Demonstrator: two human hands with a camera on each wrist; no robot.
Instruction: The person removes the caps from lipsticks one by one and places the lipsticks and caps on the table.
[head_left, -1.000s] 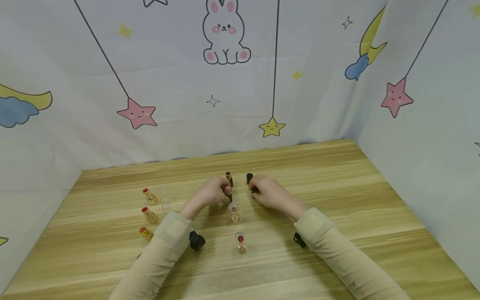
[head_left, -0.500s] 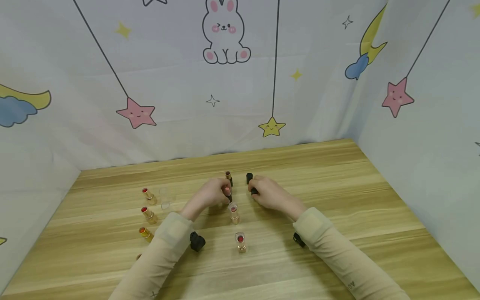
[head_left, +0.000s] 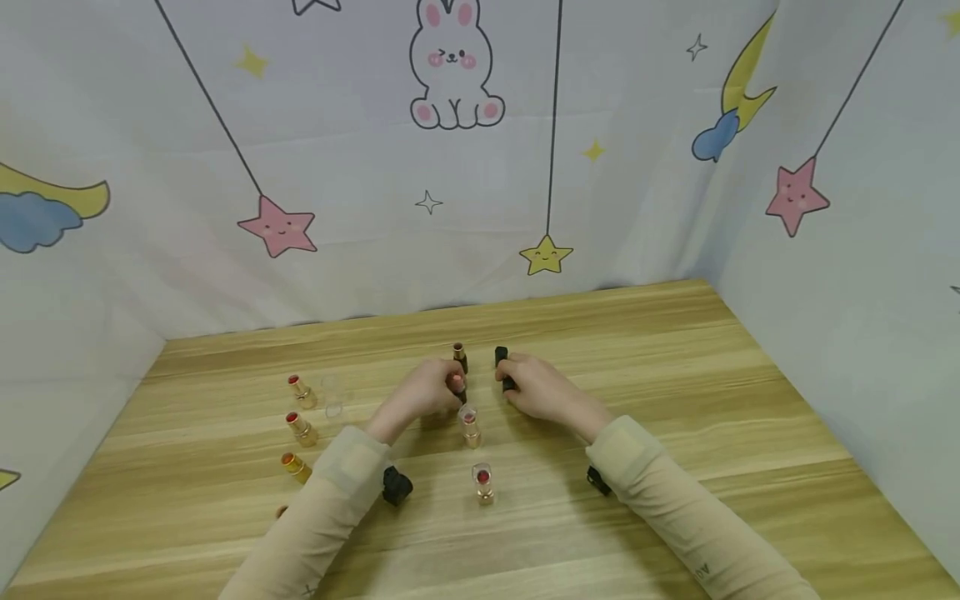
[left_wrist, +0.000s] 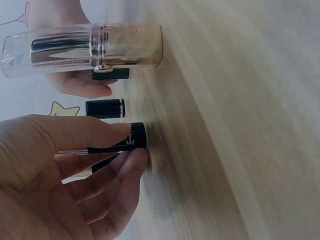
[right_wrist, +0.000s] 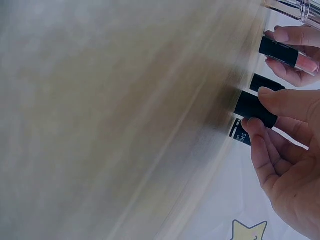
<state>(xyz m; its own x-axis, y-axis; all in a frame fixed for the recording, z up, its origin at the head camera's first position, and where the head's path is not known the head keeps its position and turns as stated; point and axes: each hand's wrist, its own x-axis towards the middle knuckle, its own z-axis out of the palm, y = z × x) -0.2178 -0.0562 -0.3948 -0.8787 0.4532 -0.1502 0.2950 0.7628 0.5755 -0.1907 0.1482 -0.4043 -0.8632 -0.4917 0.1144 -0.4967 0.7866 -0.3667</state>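
My left hand [head_left: 427, 389] pinches a lipstick [right_wrist: 280, 51] with a black base and a pink bullet, between thumb and fingers. It stands upright at the tabletop. To its right, my right hand [head_left: 546, 392] pinches a black lipstick cap [right_wrist: 253, 108] at table level. Just behind the left hand stands another uncapped lipstick [head_left: 460, 357], dark with a gold collar. A second black cap [head_left: 501, 355] stands behind the right fingers. Closer to me are a clear-capped lipstick [head_left: 470, 427] and another clear-capped lipstick [head_left: 483, 483], both upright.
On the left, a column of gold lipsticks [head_left: 302, 429] stands uncapped, partly hidden by the left sleeve. Clear caps [head_left: 333, 400] are beside them. The black wrist cameras [head_left: 396, 486] sit at both wrists. A patterned white curtain [head_left: 360, 275] borders the wooden table [head_left: 675, 350].
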